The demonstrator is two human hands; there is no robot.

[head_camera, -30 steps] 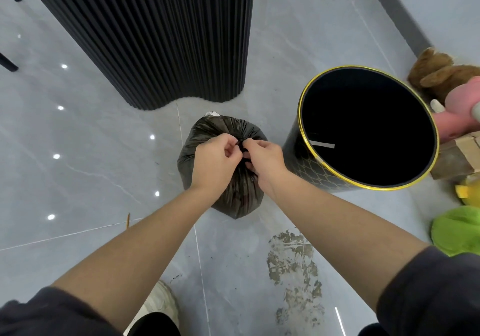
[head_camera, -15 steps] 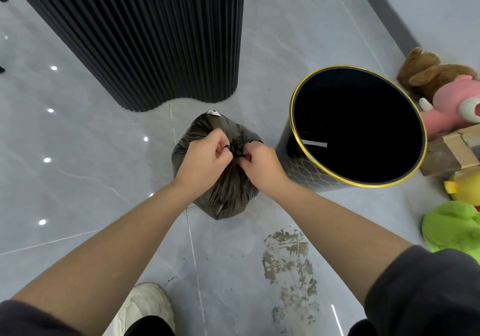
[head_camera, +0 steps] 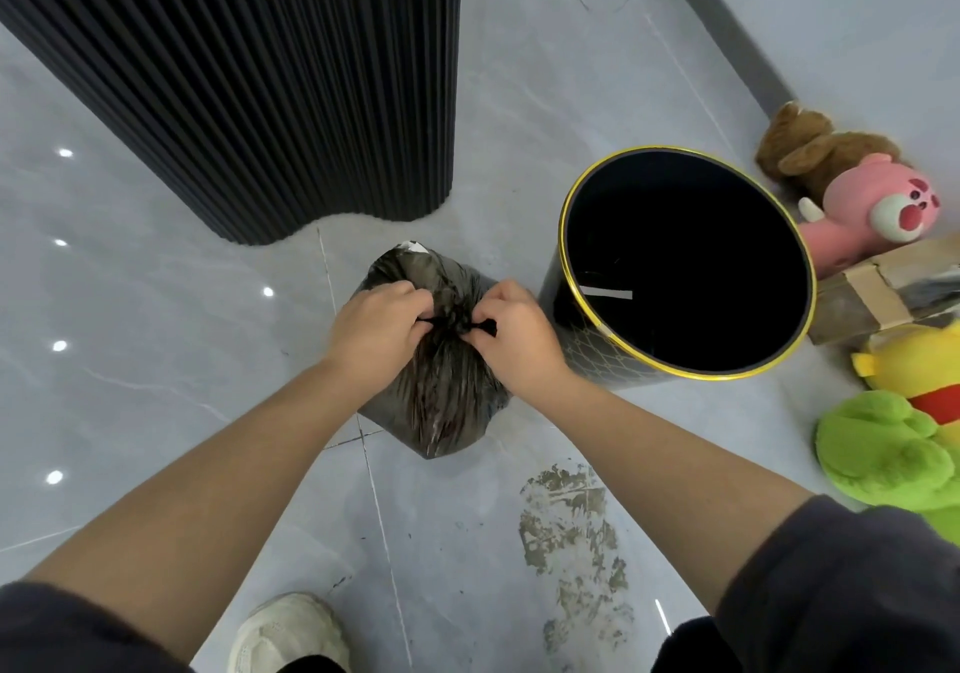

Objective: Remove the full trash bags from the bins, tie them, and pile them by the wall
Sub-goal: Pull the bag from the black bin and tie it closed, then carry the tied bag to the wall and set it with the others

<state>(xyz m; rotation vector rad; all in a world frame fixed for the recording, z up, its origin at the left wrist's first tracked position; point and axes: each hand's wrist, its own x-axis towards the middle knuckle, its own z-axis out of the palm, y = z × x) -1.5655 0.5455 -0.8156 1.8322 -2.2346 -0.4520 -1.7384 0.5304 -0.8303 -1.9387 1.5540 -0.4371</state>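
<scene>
A full black trash bag (head_camera: 441, 402) stands on the grey tiled floor in the middle of the view. Its gathered top is twisted into a knot between my two hands. My left hand (head_camera: 376, 332) pinches one black end of the bag's top on the left side. My right hand (head_camera: 511, 332) pinches the other end on the right, a short black tail sticking out past its fingers. Just right of the bag stands a round black bin with a gold rim (head_camera: 582, 209); its inside looks dark, with no liner visible.
A tall black ribbed column (head_camera: 249, 74) rises behind the bag. Plush toys (head_camera: 883, 204) and a taped cardboard box (head_camera: 878, 298) lie along the wall at right, a green plush (head_camera: 883, 454) nearer. A dirty smear (head_camera: 571, 532) marks the floor; my shoe (head_camera: 288, 631) is below.
My hands have drawn a little apart, pulling the bag's two ends sideways so the knot shows between them. The view has shifted slightly; the bag stays on the floor.
</scene>
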